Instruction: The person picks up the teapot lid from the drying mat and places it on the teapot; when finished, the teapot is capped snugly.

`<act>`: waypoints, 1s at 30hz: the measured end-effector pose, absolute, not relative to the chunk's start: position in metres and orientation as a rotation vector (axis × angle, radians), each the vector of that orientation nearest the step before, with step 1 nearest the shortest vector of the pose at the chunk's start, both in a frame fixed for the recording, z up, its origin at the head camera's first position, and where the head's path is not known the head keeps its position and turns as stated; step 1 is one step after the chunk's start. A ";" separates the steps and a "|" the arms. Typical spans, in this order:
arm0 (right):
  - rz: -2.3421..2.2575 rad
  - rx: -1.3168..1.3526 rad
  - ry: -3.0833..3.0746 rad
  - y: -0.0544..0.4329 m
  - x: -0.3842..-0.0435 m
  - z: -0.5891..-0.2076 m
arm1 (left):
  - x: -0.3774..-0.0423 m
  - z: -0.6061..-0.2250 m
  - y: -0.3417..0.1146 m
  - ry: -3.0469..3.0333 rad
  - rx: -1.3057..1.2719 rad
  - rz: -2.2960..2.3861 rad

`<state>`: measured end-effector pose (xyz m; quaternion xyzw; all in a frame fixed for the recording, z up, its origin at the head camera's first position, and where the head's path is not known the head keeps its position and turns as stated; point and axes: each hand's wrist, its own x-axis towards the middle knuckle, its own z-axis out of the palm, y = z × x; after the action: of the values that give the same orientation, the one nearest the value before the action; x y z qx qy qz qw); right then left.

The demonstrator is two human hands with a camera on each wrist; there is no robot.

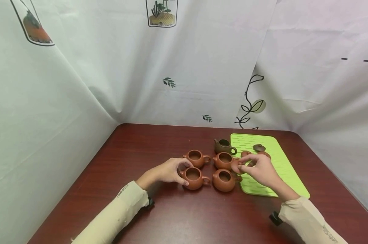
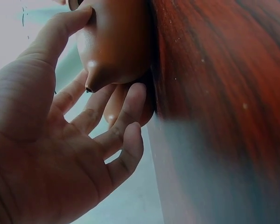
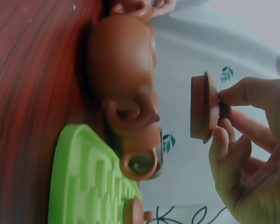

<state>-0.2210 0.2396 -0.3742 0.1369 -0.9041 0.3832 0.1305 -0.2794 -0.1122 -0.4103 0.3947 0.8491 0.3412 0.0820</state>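
Observation:
Two rows of small reddish-brown clay teapots stand lidless on the table. My left hand (image 1: 172,171) holds the front-left teapot (image 1: 193,183), thumb against its near side and fingers round the far side; its spout (image 2: 97,79) points toward the palm in the left wrist view. In my right hand (image 1: 263,169) a teapot lid (image 3: 206,108) is pinched by its knob, raised above the table, just right of the front-right teapot (image 1: 223,185). Behind these stand the back-left teapot (image 1: 193,162) and the back-right teapot (image 1: 221,165).
A darker brown teapot (image 1: 221,149) stands at the back, beside a lime-green ridged mat (image 1: 281,173). On the mat lie a dark lid (image 1: 259,148) and reddish lids (image 1: 264,154), partly hidden by the right hand. White printed cloth (image 1: 202,67) hangs round the dark red table (image 1: 171,217).

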 end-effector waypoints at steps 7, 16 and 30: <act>1.113 0.454 -2.611 0.224 -0.221 -0.373 | -0.280 -0.411 -0.112 2.549 1.184 1.003; 1.232 0.499 -2.618 0.203 -0.222 -0.374 | -0.279 -0.412 -0.113 2.534 1.170 1.023; 1.332 0.623 -2.612 0.178 -0.225 -0.378 | -0.277 -0.410 -0.113 2.526 1.168 1.026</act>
<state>-0.2250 0.1775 -0.3782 0.2074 -0.8692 0.4432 0.0718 -0.2771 -0.1130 -0.4103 0.3923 0.8483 0.3447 0.0875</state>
